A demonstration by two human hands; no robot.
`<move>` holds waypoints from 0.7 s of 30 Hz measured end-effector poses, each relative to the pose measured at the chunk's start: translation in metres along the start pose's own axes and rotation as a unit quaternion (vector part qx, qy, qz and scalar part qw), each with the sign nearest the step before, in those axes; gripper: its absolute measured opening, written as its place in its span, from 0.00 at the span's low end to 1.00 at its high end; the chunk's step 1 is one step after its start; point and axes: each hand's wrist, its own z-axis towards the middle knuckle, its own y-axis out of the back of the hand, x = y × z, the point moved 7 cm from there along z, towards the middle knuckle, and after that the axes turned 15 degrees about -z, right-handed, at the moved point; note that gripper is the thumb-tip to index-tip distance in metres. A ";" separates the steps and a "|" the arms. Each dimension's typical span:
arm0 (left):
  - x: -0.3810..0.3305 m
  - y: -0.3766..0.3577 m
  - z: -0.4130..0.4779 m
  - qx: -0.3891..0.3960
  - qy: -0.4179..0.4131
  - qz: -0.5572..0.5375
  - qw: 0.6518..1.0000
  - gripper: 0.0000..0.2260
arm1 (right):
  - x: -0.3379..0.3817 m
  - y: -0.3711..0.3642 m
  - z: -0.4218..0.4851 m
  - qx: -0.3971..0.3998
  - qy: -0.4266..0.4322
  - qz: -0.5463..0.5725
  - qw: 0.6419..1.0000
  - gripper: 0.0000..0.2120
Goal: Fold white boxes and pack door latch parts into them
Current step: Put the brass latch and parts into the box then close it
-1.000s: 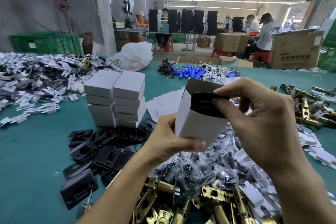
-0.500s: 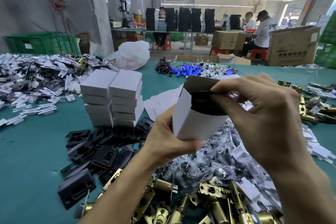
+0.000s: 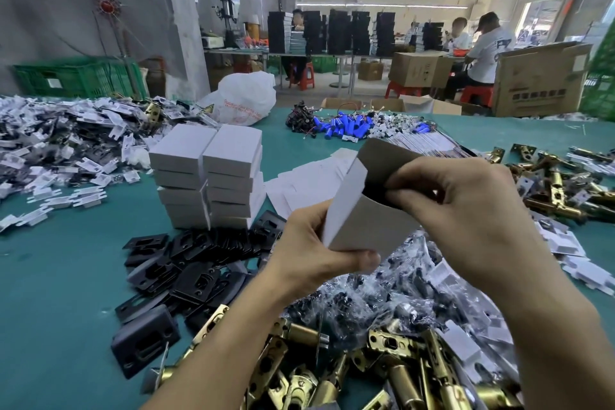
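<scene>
My left hand [image 3: 312, 260] grips the bottom of an open white box [image 3: 362, 223], held upright above the green table [image 3: 50, 276]. My right hand [image 3: 466, 210] has its fingers curled at the box's open top, pressing a black part [image 3: 374, 193] down inside it. The box's top flap [image 3: 382, 160] stands up behind. Only a dark sliver of the part shows. Two stacks of closed white boxes [image 3: 206, 173] stand to the left. Black latch plates [image 3: 186, 270] lie below them. Brass latch bolts [image 3: 366, 369] are piled near me.
Bagged screws [image 3: 382, 296] lie under my hands. Flat box blanks [image 3: 299, 183] sit behind the box. White card pieces [image 3: 60, 150] cover the left, more brass latches [image 3: 565, 186] the right, blue cylinders [image 3: 342, 126] the far middle. People sit at tables beyond.
The black part has sunk deeper into the box under my right fingers, which have curled more tightly. Both hands and the box stayed in about the same place.
</scene>
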 end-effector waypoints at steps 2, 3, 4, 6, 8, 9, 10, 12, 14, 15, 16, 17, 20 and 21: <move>0.007 -0.001 -0.001 0.009 0.042 0.011 0.999 0.18 | -0.012 -0.008 0.002 0.064 -0.032 0.002 0.997 0.10; 0.010 -0.001 -0.002 0.014 0.056 0.022 0.998 0.17 | -0.017 -0.012 0.002 0.085 -0.044 0.001 0.995 0.12; 0.012 -0.002 -0.002 0.018 0.066 0.033 0.997 0.17 | -0.021 -0.014 0.002 0.099 -0.054 -0.002 0.994 0.13; 0.013 -0.002 -0.002 0.019 0.079 0.045 0.996 0.16 | -0.025 -0.017 0.002 0.110 -0.066 -0.009 0.992 0.14; 0.013 -0.001 -0.002 0.014 0.086 0.055 0.995 0.16 | -0.025 -0.017 0.002 0.109 -0.061 -0.016 0.992 0.11; 0.013 -0.001 -0.003 0.013 0.088 0.057 0.994 0.17 | -0.025 -0.016 0.002 0.105 -0.056 -0.023 0.993 0.11; 0.013 -0.001 -0.003 0.012 0.089 0.057 0.994 0.18 | -0.025 -0.015 0.002 0.100 -0.051 -0.028 0.993 0.11; 0.012 -0.001 -0.003 0.012 0.091 0.048 0.995 0.19 | -0.024 -0.011 0.002 0.088 -0.044 -0.014 0.995 0.10; 0.011 -0.001 -0.004 0.013 0.090 0.035 0.995 0.19 | -0.023 -0.008 0.002 0.077 -0.041 0.011 0.996 0.09; 0.010 -0.001 -0.004 0.012 0.089 0.032 0.995 0.19 | -0.023 -0.008 0.002 0.075 -0.041 0.019 0.996 0.10; 0.010 -0.001 -0.004 0.011 0.089 0.030 0.996 0.19 | -0.023 -0.008 0.002 0.076 -0.041 0.022 0.996 0.10; 0.010 -0.001 -0.004 0.010 0.090 0.030 0.995 0.19 | -0.022 -0.010 0.002 0.081 -0.041 0.018 0.996 0.10; 0.012 0.000 -0.004 0.010 0.092 0.036 0.995 0.19 | -0.022 -0.015 0.002 0.099 -0.039 -0.004 0.994 0.09; 0.012 0.001 -0.004 0.008 0.091 0.035 0.995 0.19 | -0.023 -0.016 0.002 0.099 -0.041 -0.007 0.994 0.09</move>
